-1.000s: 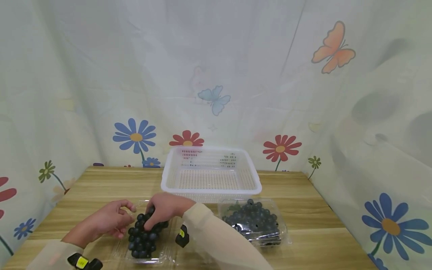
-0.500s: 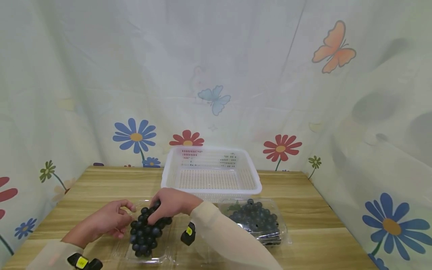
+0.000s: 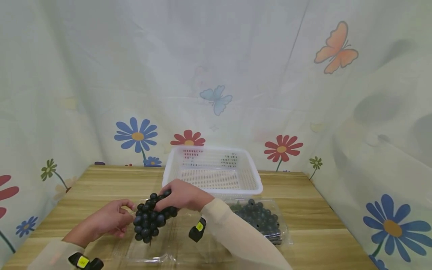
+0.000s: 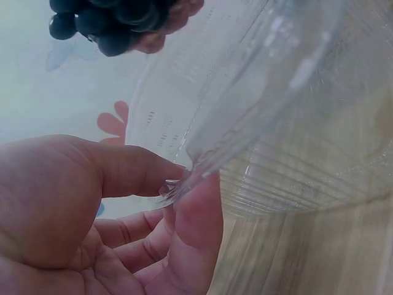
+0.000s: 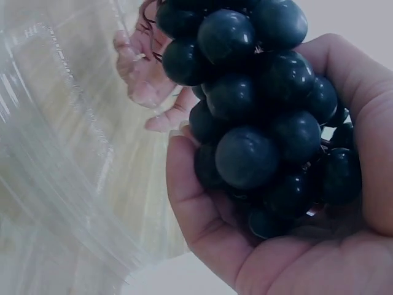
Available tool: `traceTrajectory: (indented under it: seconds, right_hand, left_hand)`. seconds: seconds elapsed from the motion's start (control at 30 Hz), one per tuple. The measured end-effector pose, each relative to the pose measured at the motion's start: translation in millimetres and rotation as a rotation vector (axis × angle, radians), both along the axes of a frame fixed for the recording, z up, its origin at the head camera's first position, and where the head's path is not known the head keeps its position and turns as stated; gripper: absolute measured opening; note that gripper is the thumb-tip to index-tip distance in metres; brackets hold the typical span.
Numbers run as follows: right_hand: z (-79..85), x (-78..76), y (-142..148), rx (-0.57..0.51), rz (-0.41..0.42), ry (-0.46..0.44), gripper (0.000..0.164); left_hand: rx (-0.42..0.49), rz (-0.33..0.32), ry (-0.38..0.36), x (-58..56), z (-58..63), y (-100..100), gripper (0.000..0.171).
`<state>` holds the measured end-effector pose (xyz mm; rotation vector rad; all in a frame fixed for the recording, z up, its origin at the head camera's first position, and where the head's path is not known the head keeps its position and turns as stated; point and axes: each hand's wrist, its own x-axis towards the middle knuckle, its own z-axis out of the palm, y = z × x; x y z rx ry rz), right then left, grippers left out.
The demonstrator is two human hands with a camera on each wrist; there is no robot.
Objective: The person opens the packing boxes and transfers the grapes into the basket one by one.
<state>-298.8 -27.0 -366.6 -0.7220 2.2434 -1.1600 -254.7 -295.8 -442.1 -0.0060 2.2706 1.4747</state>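
My right hand grips a bunch of dark grapes from above, over a clear plastic box at the front left. The right wrist view shows fingers and thumb curled round the grapes, with a thin brown stem poking out. At the box's left side my left hand pinches its thin edge between thumb and forefinger, as the left wrist view of the clear box shows. The bunch hangs above the box, with a bit of stem pointing down.
Behind the hands stands a white perforated basket at the table's back. A second clear box with dark grapes inside sits on the right, partly behind my right sleeve. A flowered curtain surrounds the wooden table.
My right hand has raised the grape bunch up out of the clear box, shifting it slightly right and away from me. The left hand has stayed at the box's edge.
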Motion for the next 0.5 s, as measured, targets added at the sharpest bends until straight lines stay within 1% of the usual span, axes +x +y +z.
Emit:
traceTrajectory:
  seconds: [0.2,0.3,0.5]
  right_hand:
    - [7.6,-4.0,12.7,-0.033,-0.044,0.027,0.015]
    - [8.8,-5.2,17.8,-0.059,-0.055,0.02,0.014]
    - [11.4,-5.5,29.7,-0.11,-0.085,-0.02,0.013]
  left_hand:
    - [-0.003,0.018,-0.002,-0.3,-0.2,1.6,0.039]
    - [-0.009,0.026,-0.003,-0.5,-1.5,1.3,0.039]
    - [-0.002,0.016,0.006,-0.1,-2.6,0.6,0.04]
